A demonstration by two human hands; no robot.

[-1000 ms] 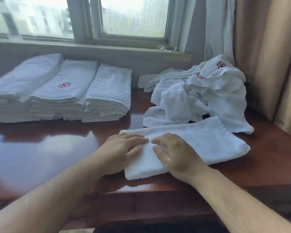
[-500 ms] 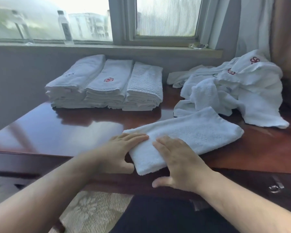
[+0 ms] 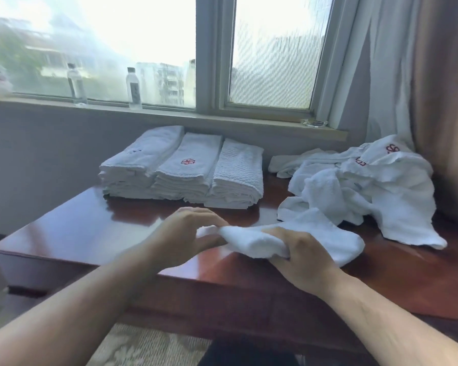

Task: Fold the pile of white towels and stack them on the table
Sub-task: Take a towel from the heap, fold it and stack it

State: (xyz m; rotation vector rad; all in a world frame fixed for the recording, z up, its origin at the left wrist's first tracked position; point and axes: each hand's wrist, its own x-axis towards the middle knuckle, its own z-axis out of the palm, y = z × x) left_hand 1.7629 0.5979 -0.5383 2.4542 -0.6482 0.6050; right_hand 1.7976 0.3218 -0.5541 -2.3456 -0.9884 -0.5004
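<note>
A folded white towel (image 3: 325, 237) lies near the front edge of the red-brown table (image 3: 90, 228). My left hand (image 3: 188, 235) and my right hand (image 3: 302, 257) both grip its near end, which is lifted off the tabletop. Three stacks of folded white towels (image 3: 185, 170) stand side by side at the back left of the table. A loose pile of unfolded white towels (image 3: 368, 186) with red emblems lies at the back right.
Two clear bottles (image 3: 134, 88) stand on the windowsill, and a small glass dish (image 3: 315, 123) sits at its right end. A beige curtain (image 3: 444, 88) hangs at the right, close to the pile. Patterned carpet (image 3: 148, 344) shows below the table's front edge.
Both hands lay flat on the folded towel; now they grip its near end and have raised it. The camera has tilted up, showing more window.
</note>
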